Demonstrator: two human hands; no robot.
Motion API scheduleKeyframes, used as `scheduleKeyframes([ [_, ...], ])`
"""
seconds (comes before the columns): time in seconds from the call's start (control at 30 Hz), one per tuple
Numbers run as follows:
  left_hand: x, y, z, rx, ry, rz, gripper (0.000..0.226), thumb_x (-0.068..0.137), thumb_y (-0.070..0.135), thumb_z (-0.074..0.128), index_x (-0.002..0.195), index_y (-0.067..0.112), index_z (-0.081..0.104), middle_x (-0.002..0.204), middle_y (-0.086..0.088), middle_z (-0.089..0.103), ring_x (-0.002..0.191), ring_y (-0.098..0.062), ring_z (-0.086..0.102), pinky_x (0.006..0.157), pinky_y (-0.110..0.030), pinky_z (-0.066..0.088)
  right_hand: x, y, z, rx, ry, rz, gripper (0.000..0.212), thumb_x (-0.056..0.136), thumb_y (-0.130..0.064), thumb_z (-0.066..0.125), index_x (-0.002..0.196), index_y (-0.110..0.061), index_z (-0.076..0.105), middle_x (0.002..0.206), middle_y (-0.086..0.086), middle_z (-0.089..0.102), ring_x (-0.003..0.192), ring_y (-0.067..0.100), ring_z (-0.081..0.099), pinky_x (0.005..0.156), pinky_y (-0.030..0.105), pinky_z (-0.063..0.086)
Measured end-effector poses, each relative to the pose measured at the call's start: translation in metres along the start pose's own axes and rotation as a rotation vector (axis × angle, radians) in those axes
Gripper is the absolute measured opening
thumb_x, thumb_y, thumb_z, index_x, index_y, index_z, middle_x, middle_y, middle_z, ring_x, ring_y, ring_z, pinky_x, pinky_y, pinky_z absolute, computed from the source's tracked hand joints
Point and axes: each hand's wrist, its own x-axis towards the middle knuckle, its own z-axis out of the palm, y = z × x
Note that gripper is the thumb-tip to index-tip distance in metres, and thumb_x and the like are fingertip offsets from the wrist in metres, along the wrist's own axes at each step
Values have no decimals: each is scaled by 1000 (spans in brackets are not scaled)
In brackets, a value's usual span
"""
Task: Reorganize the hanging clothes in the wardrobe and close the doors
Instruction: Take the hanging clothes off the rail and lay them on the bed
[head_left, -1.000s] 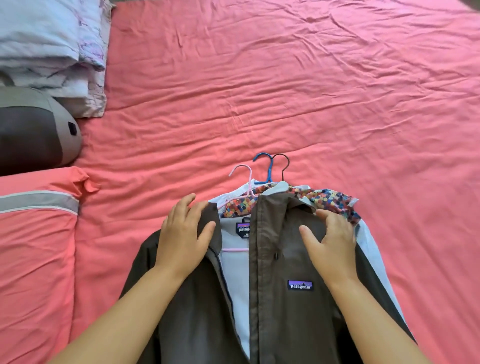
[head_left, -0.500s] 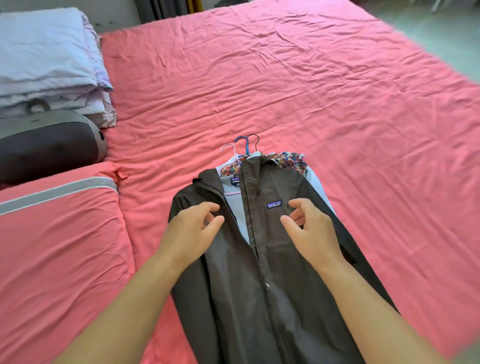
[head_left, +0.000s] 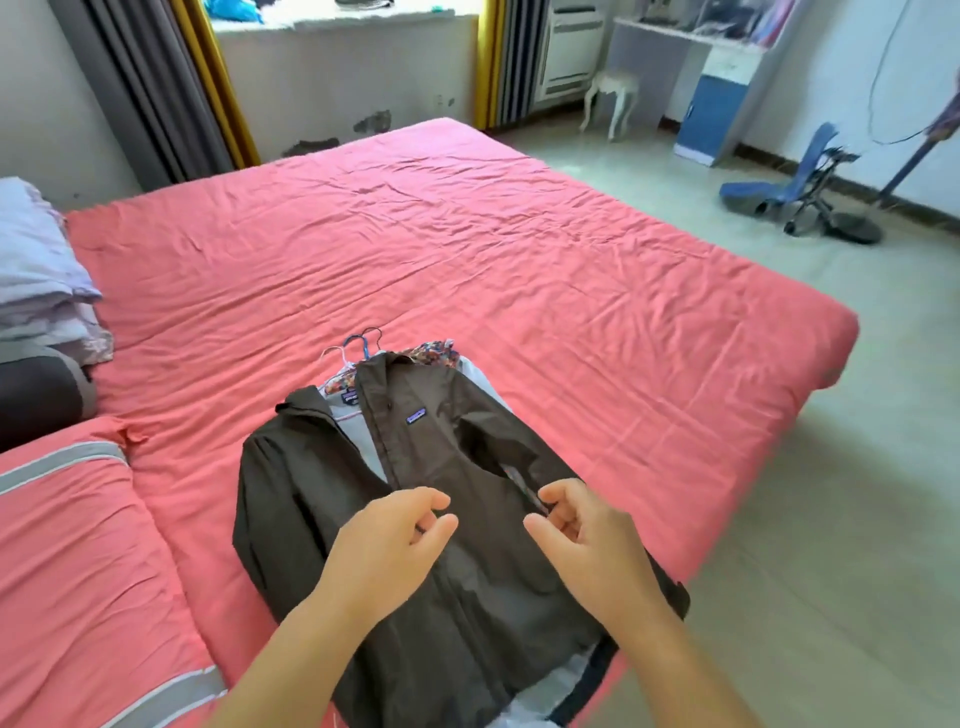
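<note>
A dark brown jacket (head_left: 441, 452) lies front-up on the pink bed (head_left: 519, 270), half unzipped, on top of a floral garment (head_left: 439, 352) and a pale blue one (head_left: 480, 376). Three hanger hooks (head_left: 361, 340), pink, blue and dark, stick out past the collars. My left hand (head_left: 389, 540) hovers over the jacket's middle with loosely curled fingers and holds nothing. My right hand (head_left: 582, 530) is level with it above the jacket's right sleeve, fingers also loosely curled, nothing seen in its grip. No wardrobe is in view.
A pink pillow (head_left: 67, 545) lies at the left, with a grey bolster (head_left: 36, 395) and folded pale bedding (head_left: 36, 270) behind it. Tiled floor (head_left: 831, 519) runs along the bed's right side, where a blue folding chair (head_left: 795, 192), a white stool (head_left: 613, 93) and a desk (head_left: 696, 62) stand.
Both hands have drawn back from the jacket's collar to its middle and lifted off the cloth. The view has pulled back and tilted up, showing the room.
</note>
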Motion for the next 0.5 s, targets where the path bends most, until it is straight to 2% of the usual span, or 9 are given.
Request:
scheduleKeyframes([
  [0.1,-33,40,20,17,-53,95,26,92,40,52,114,33,61,83,20,59,77,1,56,77,-19,45,-57,21,-30,11,87,37,19,84,-31,64,103,-28,59,73,-6,61,69,3,56,69,20,46],
  [0.5,-135,193,75,46,-216,527,23,90,41,54,110,33,63,91,18,63,81,-1,58,79,-25,48,-243,62,-127,76,457,130,22,81,-29,68,102,-28,60,68,-5,58,65,8,53,69,23,46],
])
